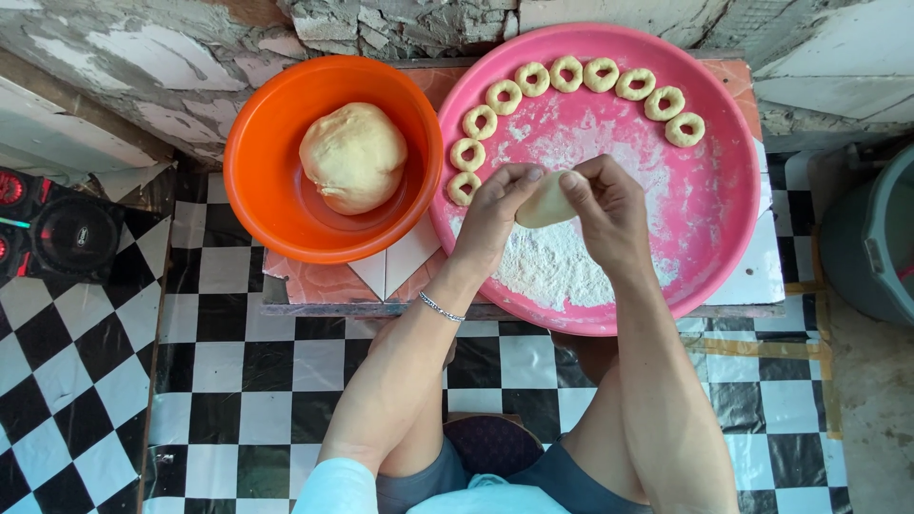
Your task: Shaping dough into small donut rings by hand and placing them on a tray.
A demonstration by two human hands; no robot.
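My left hand (495,214) and my right hand (609,209) both pinch a small flattened piece of pale dough (546,202), held just above a round pink tray (724,219). A heap of white flour (547,271) lies on the tray below my hands. Several ring-shaped dough pieces (571,73) line the tray's far and left rim. A silver bracelet circles my left wrist. To the left, an orange bowl (271,190) holds a big ball of dough (353,157).
Tray and bowl rest on a low tiled stand (390,276) against a rough plastered wall (381,24). The floor is black-and-white checkered (228,390). A black speaker (67,233) stands at the left, a grey bucket (881,238) at the right.
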